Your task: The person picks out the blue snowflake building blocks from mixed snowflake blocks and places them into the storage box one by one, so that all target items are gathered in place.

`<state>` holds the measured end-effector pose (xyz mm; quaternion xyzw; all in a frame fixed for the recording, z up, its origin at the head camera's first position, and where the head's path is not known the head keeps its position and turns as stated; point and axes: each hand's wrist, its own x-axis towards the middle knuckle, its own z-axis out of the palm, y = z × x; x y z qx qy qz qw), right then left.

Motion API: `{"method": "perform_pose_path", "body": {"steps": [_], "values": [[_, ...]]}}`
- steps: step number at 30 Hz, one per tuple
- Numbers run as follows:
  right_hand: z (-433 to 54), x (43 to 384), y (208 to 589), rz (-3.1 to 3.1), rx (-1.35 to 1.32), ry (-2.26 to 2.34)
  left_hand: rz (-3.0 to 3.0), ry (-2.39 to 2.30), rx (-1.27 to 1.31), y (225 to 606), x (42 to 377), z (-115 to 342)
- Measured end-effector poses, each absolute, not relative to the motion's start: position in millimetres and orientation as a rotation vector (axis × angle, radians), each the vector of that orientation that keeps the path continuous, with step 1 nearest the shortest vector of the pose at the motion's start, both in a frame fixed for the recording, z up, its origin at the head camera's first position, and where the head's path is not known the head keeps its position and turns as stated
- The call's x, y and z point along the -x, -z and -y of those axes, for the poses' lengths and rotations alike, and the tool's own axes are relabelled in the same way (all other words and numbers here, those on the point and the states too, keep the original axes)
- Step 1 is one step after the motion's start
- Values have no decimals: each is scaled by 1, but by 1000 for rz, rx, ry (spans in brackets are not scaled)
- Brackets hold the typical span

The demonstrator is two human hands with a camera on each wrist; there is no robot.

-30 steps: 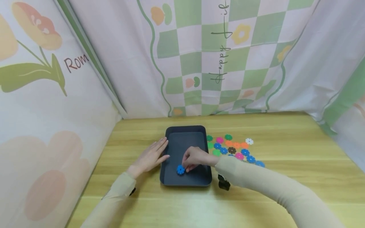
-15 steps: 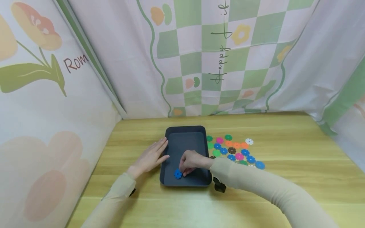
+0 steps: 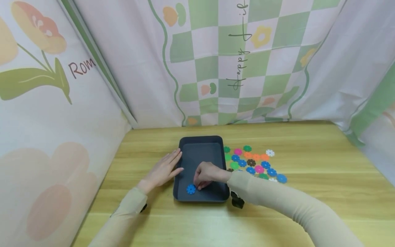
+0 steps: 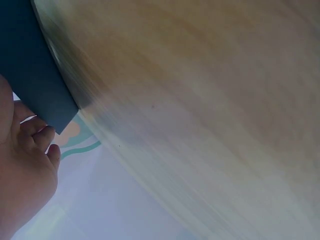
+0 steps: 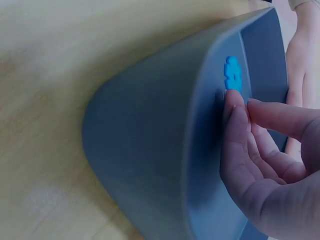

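Observation:
A blue snowflake building disc is low over the near part of a dark grey tray. My right hand reaches into this tray with thumb and forefinger pinched at the disc's edge. In the right wrist view, the fingertips cover the near end of the blue disc, and the other fingers are curled beneath. My left hand rests against the tray's left side, fingers extended along the rim. In the left wrist view, part of that hand shows beside the tray's outer wall.
Several loose snowflake discs in blue, orange, green, pink, brown and white lie on the wooden table right of the tray, partly behind the right forearm. A patterned curtain hangs along the back, with a printed cloth wall at left.
My right hand has moved slightly towards me and left inside the tray, then nearly stopped. The blue disc has shifted the same way and shows more of its face. The left hand stays still.

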<state>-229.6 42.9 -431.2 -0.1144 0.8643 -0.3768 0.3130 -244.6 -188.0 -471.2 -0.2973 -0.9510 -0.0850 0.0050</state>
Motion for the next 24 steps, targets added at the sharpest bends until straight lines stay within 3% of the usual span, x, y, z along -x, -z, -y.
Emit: {"method": "perform_pose_path", "body": {"steps": [24], "values": [[-107, 234, 399, -2225, 451, 1218, 2941, 297, 949, 472, 244, 187]]}}
